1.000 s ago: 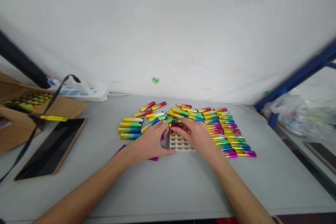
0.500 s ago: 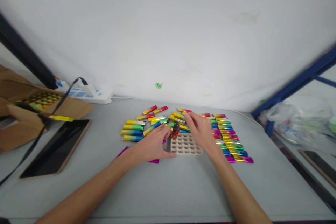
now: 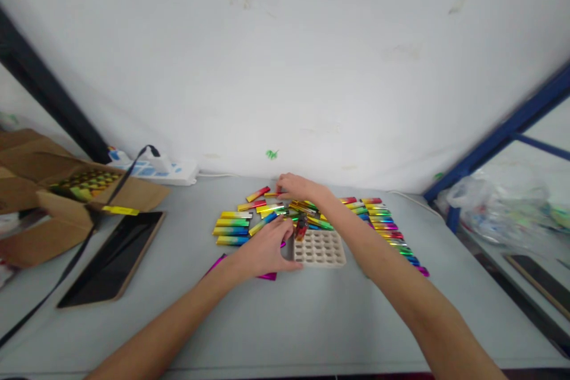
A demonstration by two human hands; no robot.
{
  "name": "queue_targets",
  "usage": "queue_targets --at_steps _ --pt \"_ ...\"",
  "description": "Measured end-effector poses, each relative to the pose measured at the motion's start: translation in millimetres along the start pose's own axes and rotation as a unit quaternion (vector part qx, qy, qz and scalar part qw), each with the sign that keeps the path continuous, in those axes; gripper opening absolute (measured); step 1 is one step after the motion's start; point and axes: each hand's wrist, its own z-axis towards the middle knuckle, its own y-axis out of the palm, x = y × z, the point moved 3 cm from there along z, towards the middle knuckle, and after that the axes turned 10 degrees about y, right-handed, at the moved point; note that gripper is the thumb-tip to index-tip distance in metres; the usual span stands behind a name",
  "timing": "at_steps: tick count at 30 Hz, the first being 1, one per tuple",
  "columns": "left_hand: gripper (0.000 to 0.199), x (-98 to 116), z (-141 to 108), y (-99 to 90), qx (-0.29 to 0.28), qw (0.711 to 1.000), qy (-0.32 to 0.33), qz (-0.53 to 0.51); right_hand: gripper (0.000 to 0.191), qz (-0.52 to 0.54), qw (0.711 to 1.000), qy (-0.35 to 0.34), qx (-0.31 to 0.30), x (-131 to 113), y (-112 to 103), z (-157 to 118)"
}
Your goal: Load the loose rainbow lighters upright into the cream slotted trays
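A pale tray with rows of holes lies on the grey table. My left hand holds its left side, the thumb at the near corner and the fingers at the far one. One red lighter stands upright in the tray's far left corner, close to my left fingertips. Beyond the tray, my right hand reaches over the loose shiny lighters, its fingers bent and closed on the end of a red and yellow lighter. My right forearm hides part of the lighters on the right.
More lighters lie in a column at the right and in a short stack at the left. A tablet, an opened cardboard box, a black strap and a power strip are at the left. Plastic bags lie far right.
My right hand has moved from above the tray to the back left of the loose lighters. My left hand stays at the tray. The view has shifted slightly.
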Motion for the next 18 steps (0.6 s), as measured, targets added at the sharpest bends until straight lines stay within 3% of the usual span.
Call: queue_targets --at_steps 4,8,12,15,18 --pt "0.058 -0.4 0.2 -0.2 0.009 1.000 0.006 -0.010 0.022 0.073 0.995 0.020 0.070 3.0 -18.9 -30.5" --pt "0.056 -2.7 0.0 0.6 0.019 1.000 0.014 -0.012 0.037 0.258 0.944 0.067 0.195 19.0 -34.0 -82.9" --pt "0.055 -6.5 0.5 1.8 0.018 1.000 0.013 -0.012 0.041 0.414 0.849 0.146 0.294 38.5 -28.1 -128.1" --pt "0.053 -7.8 0.8 2.1 0.020 1.000 0.012 -0.007 0.040 0.523 0.768 0.198 0.314 47.2 -13.5 -146.7" --pt "0.051 -7.7 1.1 1.8 0.019 1.000 0.009 0.004 0.041 0.633 0.672 0.206 0.324 48.4 -1.9 -155.2"
